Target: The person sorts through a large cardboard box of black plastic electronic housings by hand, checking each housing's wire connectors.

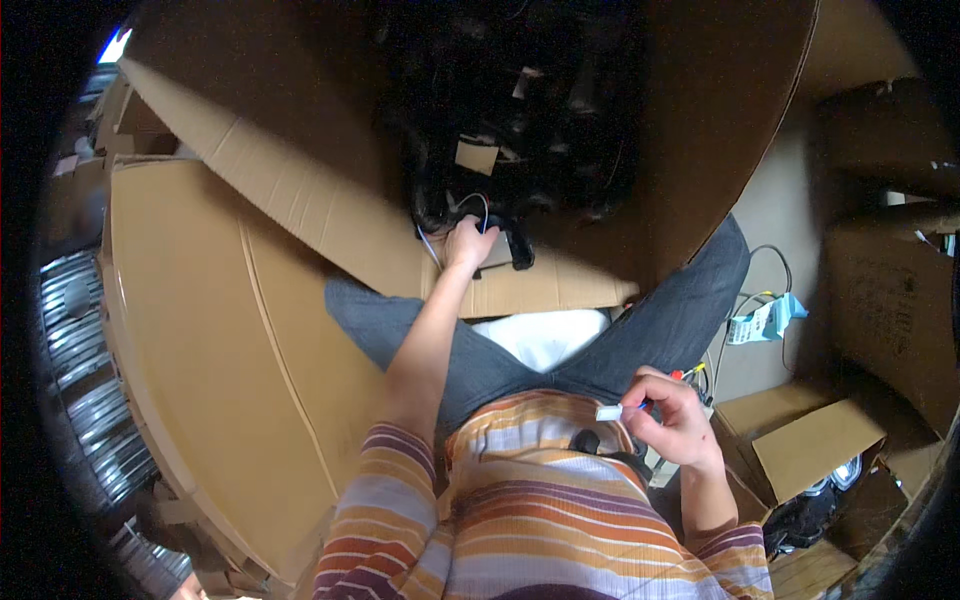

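Observation:
My right hand [672,418] is raised in front of my striped shirt. Its thumb and fingers pinch a small white plug connector [608,412] with thin coloured wires running back into the palm. Farther out, my left hand [468,243] is closed at the near edge of a large open cardboard box [545,292]. Under its fingers lies a black-edged part with a grey face [494,252], and thin white and blue wires [486,208] loop up beside them. Deeper inside the box sit several dark, glossy parts [560,150], mostly lost in shadow.
A closed carton [200,300] stands on the left. On the right floor lie a black cable [788,270] and a blue-white packet [762,320]. Beyond them, an open carton [815,445] holds black parts in clear wrap. My knees flank the box edge above a white seat [545,338].

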The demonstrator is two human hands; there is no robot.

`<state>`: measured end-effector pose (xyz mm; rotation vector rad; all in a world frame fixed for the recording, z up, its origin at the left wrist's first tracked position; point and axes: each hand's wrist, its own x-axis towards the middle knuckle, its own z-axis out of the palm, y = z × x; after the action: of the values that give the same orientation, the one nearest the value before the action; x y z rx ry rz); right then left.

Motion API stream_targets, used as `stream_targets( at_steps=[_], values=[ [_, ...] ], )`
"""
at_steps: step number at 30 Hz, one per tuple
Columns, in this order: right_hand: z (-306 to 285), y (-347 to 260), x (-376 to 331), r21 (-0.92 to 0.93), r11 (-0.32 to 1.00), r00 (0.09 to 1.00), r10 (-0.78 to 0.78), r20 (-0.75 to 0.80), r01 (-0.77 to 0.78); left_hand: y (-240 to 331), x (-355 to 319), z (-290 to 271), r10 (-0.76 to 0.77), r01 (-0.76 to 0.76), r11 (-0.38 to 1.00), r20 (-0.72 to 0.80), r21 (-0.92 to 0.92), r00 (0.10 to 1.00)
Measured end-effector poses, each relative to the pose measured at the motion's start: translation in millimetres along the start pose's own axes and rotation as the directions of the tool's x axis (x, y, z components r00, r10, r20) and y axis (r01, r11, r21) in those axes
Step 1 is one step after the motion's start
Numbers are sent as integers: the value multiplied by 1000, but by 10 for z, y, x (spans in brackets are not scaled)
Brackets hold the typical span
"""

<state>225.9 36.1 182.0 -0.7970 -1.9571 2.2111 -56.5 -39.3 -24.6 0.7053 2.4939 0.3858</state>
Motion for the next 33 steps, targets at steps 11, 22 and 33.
stream_targets(
  at_steps=[11, 22, 33],
  values=[
    [47, -63, 160, 5, 999, 997, 47, 61, -47, 124, -727, -306, 208, -242, 808, -124, -537, 970],
    [171, 125, 122, 22, 999, 992, 46, 120, -49, 520, -1502, -706, 233, 147, 331, 231, -932, 945],
    [247, 0, 109, 53, 997, 993, 57, 104, -62, 625, -1741, -905, 521, -226, 554, 122, -801, 845]
  ],
)
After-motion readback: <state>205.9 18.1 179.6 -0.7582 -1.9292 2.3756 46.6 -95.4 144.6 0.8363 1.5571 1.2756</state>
